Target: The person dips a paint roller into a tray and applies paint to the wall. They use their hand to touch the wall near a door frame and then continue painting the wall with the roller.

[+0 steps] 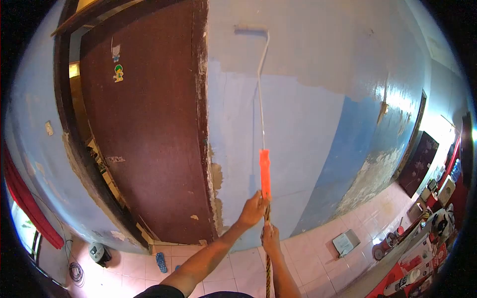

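A paint roller with an orange handle and a long thin metal frame is fixed to a striped pole. Its roller head reaches high up the wall, at the greyish painted area above the lighter blue. My left hand is wrapped round the pole just under the orange handle. Lower down, my right hand grips the same pole. Both hands are closed, and the pole runs down between my forearms.
A brown door in a worn frame stands left of the painted wall. On the tiled floor are a paint tray, blue slippers, a dark rounded appliance and a coiled cable. Cluttered items line the right side.
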Available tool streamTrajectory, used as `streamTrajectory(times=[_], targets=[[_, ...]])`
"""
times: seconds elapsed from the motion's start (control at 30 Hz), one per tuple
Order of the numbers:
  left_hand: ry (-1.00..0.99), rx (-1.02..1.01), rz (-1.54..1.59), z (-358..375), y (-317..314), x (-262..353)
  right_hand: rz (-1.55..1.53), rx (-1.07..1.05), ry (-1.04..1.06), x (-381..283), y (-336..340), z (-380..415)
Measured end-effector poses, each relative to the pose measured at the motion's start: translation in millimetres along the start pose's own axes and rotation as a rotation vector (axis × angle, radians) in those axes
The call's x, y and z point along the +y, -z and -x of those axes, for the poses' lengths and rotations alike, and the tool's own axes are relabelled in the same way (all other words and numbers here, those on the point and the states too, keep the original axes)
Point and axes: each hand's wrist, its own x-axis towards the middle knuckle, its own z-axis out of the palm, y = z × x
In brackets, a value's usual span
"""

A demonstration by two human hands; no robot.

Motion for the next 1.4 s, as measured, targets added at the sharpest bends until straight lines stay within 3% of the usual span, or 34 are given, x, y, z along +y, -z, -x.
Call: streamTrajectory(times=[0.07,0.13,0.27,0.37,0.43,0.5,0.57,0.63,0.73,0.83,0.9,0.97,1.1,1.2,1.4], targets=[[-0.032,0.021,0.016,28.6,-6.5,-15.0,-0.032,0.008,-0.013,27.2,2.8,25.4],[0.122,-0.050,-0.011,49.8,-9.2,-22.1,0.046,0.070,-0.029,49.6,3.8,43.9],[0.087,-0.058,-0.080,62.0,-1.1,-31.9,0.080,0.072,0.022,81.7,-0.3,50.9],[0.067,-0.037,-0.079,20.6,5.1,-22.5,0.069,0.055,0.103,35.2,-6.9,19.8],[-0.020,-0.003,-0.061,-22.9,14.1,3.8,0.100,0.042,0.044,-11.1,-9.8,-15.2],[-0.097,0.038,-0.099,-62.5,26.3,54.2,0.341,0.097,0.581,-37.4,-12.3,-64.8],[-0.128,0.051,-0.072,-92.7,37.0,111.5,0.062,0.002,0.166,-102.4,-16.8,-83.7],[-0.215,0.118,-0.136,-123.4,42.5,140.9,-0.011,-0.043,0.079,-157.1,-20.3,-96.2],[-0.141,0.073,-0.072,-144.5,49.1,169.3,-0.044,-0.086,-0.070,-205.8,-20.1,-100.8],[-0.164,0.056,-0.137,-131.9,44.2,158.1,-0.033,-0.086,-0.032,-191.4,-14.4,-90.4],[-0.192,0.080,-0.222,-104.2,36.8,127.4,0.013,-0.127,0.070,-138.2,-4.6,-81.6],[-0.185,0.077,-0.216,-74.3,27.1,76.5,0.177,-0.061,0.356,-56.1,-0.7,-67.3],[-0.053,0.042,-0.099,5.6,10.8,19.2,0.031,0.044,0.014,9.3,-8.7,2.8],[0.036,-0.012,-0.130,49.5,14.0,13.3,0.098,0.075,0.098,14.0,-17.8,44.2],[0.102,-0.046,-0.083,61.3,37.4,13.0,-0.065,0.035,-0.050,12.0,-44.3,63.0]])
